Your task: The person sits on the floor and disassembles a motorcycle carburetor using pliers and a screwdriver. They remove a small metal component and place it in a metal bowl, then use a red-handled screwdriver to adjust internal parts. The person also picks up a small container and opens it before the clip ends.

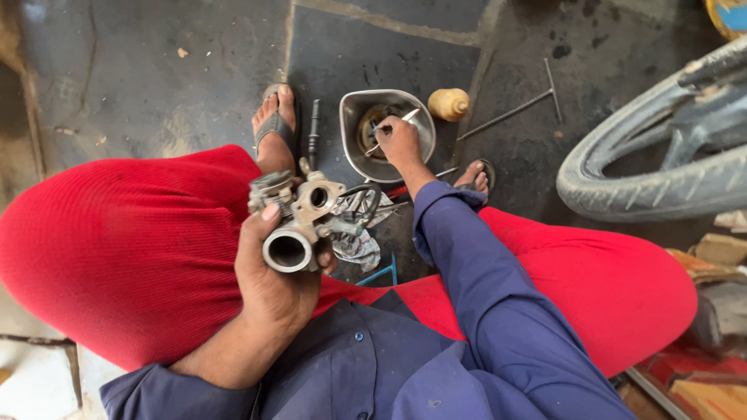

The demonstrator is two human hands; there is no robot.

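My left hand grips a grey metal carburetor body with a round open throat facing the camera, held above my red-clad lap. My right hand reaches forward over a small metal bowl on the floor and holds a thin tool whose tip dips toward a round dark part lying inside the bowl. A black hose and a crumpled rag hang just beside the carburetor.
A tan plastic bottle lies by the bowl. A long T-handle wrench rests on the dark mat to the right. A motorcycle tyre fills the right side. My sandalled feet flank the bowl. Clutter sits at lower right.
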